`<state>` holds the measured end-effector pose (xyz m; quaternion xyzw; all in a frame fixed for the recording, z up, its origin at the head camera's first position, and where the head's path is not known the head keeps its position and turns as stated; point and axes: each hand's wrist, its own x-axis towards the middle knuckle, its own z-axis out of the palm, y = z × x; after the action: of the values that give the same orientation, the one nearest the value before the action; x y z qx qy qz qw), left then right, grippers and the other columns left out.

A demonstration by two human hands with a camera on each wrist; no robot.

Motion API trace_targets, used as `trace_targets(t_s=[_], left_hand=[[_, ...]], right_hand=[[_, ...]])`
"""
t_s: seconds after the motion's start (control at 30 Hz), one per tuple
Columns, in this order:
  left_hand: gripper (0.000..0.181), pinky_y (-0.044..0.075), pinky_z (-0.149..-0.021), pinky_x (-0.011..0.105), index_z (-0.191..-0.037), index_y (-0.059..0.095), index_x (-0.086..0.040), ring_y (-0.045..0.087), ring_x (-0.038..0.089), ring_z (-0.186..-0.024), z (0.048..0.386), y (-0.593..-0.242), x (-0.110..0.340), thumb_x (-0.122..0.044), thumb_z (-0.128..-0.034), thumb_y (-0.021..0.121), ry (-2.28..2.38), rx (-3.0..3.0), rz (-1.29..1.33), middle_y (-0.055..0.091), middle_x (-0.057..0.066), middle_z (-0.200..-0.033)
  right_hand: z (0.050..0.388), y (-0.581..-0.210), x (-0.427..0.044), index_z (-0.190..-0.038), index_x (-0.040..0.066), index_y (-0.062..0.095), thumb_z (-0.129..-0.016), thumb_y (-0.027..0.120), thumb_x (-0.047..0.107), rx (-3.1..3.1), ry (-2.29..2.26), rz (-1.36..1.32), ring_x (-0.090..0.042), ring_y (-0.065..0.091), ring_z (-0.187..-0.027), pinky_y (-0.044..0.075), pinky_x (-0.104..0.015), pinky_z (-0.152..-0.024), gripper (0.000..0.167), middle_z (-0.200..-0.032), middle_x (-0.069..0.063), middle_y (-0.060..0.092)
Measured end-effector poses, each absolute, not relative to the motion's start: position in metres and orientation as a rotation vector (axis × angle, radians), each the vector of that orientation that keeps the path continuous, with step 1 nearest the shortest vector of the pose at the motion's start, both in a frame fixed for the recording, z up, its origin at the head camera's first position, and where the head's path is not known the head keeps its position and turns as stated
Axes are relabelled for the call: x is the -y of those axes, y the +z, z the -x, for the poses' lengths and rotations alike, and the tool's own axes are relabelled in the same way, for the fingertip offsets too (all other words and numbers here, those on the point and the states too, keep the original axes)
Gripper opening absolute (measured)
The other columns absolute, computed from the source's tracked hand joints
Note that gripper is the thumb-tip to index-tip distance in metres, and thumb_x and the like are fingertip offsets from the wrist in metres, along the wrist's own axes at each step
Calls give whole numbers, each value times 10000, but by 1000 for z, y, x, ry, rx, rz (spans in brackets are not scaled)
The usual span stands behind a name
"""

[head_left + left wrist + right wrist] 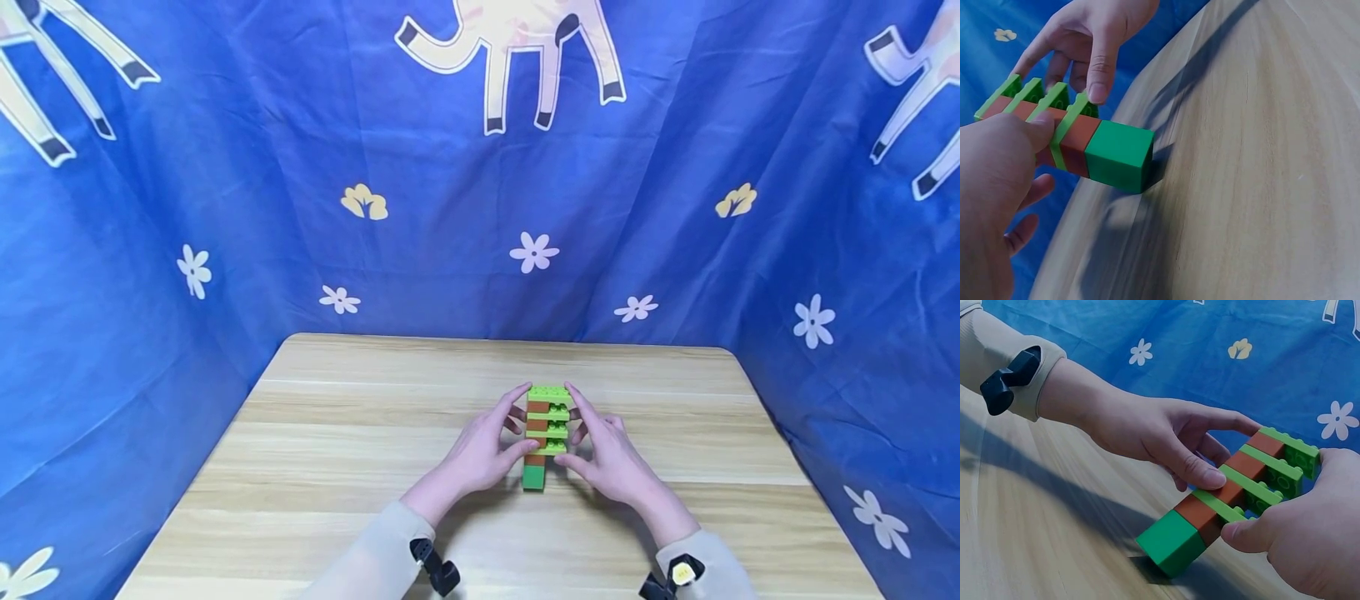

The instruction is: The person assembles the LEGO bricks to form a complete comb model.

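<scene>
A toy brick tower (pixel 536 450) stands upright near the middle of the table. At its foot is a dark green brick (pixel 1119 153); above it, brown bricks (pixel 1246 465) alternate with light green plates (pixel 1282 464) that jut out to the right. My left hand (pixel 480 450) grips the tower's left side, thumb on the brown bricks and index fingertip at the top plate. From the right side, my right hand (pixel 617 460) holds the jutting plates, its thumb at the lowest one and its index finger at the top. The tower's far side is hidden in the head view.
The wooden table (pixel 337 417) has rounded back corners. A blue patterned curtain (pixel 450 267) hangs behind it and along both sides. Dark camera mounts are strapped at the left cuff (pixel 390 533) and right cuff (pixel 701 550).
</scene>
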<state>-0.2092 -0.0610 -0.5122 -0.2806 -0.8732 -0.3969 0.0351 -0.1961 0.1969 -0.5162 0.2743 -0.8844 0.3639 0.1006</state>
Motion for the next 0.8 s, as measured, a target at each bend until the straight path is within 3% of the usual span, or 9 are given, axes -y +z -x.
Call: trace_targets(t_s=[0.47,0.67,0.8], left_hand=[[872,586,-883,403,-1679,236,-325,700,157,-1040,216,-511,61,-329,-993,774,-1280,2701,830,704,-4,-1236],[858,573,-893,411,-1682,249,-281,702,139,-1026,219,-512,61,-349,-1000,764,-1240,2712,809,708,-12,-1220],[843,564,-906,426,-1682,262,-248,702,152,-1040,221,-514,61,-366,-1006,752,-1235,2724,781,709,-29,-1212]], right_hand=[[204,-519,-197,-1709,251,147,-853,920,199,2649,1123,-787,-205,682,-893,301,-522,-1023,1154,-1239,22,669],[210,-524,-197,-1699,148,181,-854,914,167,2633,1149,-811,-166,682,-902,307,-580,-1031,1119,-1261,-4,651],[213,-526,-197,-1700,155,174,-876,894,161,2653,1154,-810,-132,681,-911,317,-563,-1000,1095,-1291,-1,643]])
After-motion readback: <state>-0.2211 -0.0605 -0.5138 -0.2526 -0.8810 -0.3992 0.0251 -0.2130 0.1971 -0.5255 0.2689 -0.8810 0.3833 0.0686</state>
